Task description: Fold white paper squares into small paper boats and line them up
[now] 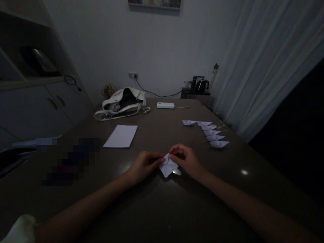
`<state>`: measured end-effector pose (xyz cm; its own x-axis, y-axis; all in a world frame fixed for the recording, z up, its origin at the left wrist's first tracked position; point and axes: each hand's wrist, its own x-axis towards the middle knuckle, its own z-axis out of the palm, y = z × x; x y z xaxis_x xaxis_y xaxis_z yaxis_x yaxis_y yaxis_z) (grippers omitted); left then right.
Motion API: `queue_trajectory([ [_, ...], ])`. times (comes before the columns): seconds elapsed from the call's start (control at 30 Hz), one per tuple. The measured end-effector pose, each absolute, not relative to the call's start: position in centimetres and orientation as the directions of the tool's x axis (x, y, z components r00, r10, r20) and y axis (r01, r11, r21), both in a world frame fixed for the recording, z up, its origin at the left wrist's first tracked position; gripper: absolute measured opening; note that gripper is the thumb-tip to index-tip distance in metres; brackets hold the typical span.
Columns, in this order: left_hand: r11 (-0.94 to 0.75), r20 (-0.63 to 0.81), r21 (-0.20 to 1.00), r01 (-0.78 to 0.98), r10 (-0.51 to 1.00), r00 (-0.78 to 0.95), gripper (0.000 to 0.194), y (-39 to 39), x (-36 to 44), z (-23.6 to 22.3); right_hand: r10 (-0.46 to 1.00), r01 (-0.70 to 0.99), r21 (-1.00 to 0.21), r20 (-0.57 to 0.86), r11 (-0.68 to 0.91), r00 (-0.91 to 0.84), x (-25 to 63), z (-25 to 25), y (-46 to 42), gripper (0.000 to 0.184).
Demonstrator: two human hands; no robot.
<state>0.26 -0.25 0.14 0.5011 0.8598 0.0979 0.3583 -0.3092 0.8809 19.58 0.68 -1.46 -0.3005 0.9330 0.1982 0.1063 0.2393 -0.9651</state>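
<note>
Between my two hands is a small folded piece of white paper point(168, 167), diamond-shaped, with crease lines crossing its face and one corner pointing toward me. My left hand point(146, 164) pinches its left upper edge between thumb and fingers. On the other side, my right hand point(186, 160) grips the paper near its top corner, thumb in front and fingers curled behind. Several folded paper boats point(214, 138) stand in a bent row to the right. A stack of white paper sheets point(120, 136) lies to the left, beyond my left hand.
A white handbag point(124, 102) with its strap rests on the far left of the brown table point(154, 206). Further back lies a white power bank point(165, 105) with a short cable. A black kettle point(201, 85) stands on a cabinet beyond the table. Blurred blocks cover something at left.
</note>
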Motion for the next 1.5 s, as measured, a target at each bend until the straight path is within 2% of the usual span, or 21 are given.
queue_trajectory([
  [0.13,-0.319,0.098,0.873,0.369,0.856,0.508,0.030,-0.13,0.19,0.17,0.936,0.165,-0.962,0.156,0.216,-0.317,19.68,-1.58,0.75,0.016],
  [0.4,-0.309,0.071,0.877,0.368,0.841,0.537,0.030,-0.08,0.14,0.03,0.935,0.163,-0.963,0.155,0.215,-0.318,19.71,-1.55,0.94,0.014],
  [0.6,-0.157,-0.025,0.924,0.349,0.885,0.466,0.031,0.47,-0.17,0.06,0.944,0.162,-0.951,0.222,0.265,-0.242,19.94,-1.13,1.05,0.016],
  [0.97,-0.170,0.000,0.917,0.362,0.904,0.427,0.032,0.32,-0.26,0.20,0.941,0.156,-0.944,0.253,0.291,-0.224,19.89,-1.15,1.01,0.014],
  [1.5,-0.108,0.004,0.966,0.235,0.914,0.405,0.028,0.60,-0.24,0.01,0.931,0.156,-0.930,0.297,0.332,-0.212,20.24,-1.11,1.41,0.014],
])
